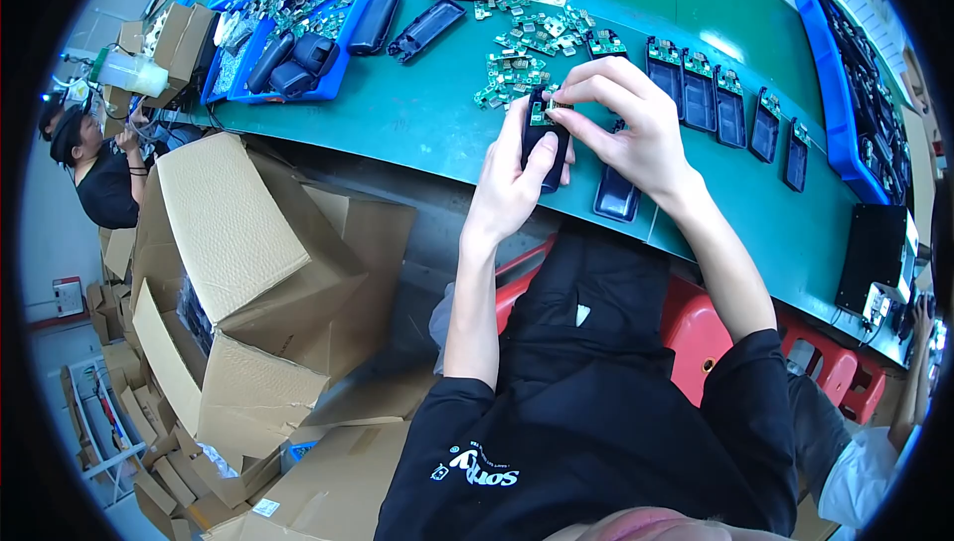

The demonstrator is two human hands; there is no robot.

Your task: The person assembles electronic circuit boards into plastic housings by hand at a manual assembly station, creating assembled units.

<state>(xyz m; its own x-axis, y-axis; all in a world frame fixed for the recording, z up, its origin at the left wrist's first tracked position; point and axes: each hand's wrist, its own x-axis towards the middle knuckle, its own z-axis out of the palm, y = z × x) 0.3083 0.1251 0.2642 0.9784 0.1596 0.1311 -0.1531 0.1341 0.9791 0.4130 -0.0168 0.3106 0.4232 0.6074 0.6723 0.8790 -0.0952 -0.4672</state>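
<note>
Just inside the smooth green bench's [417, 124] near edge, the left hand's [509, 178] grip wraps an oblong dark plastic case [535, 134]; the right hand's [636, 129] grip pinches the flat green circuit board [543, 116] at its far end. White lettering [482, 469] marks the black cloth shirt [616, 432].

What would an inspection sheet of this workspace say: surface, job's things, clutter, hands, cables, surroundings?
Surface: green table, glossy with reflections.
Job's things: dark casing with a green circuit board at its upper end; a row of casings with boards at right.
Clutter: loose boards scattered beyond the hands; left blue bin heaped with boards and casings.
Hands: left hand grips the casing; right hand has fingertips at the board, pinch unclear.
Cables: some beside the black box, routing unclear.
Surroundings: cardboard boxes, red stools, co-worker at left.
</note>
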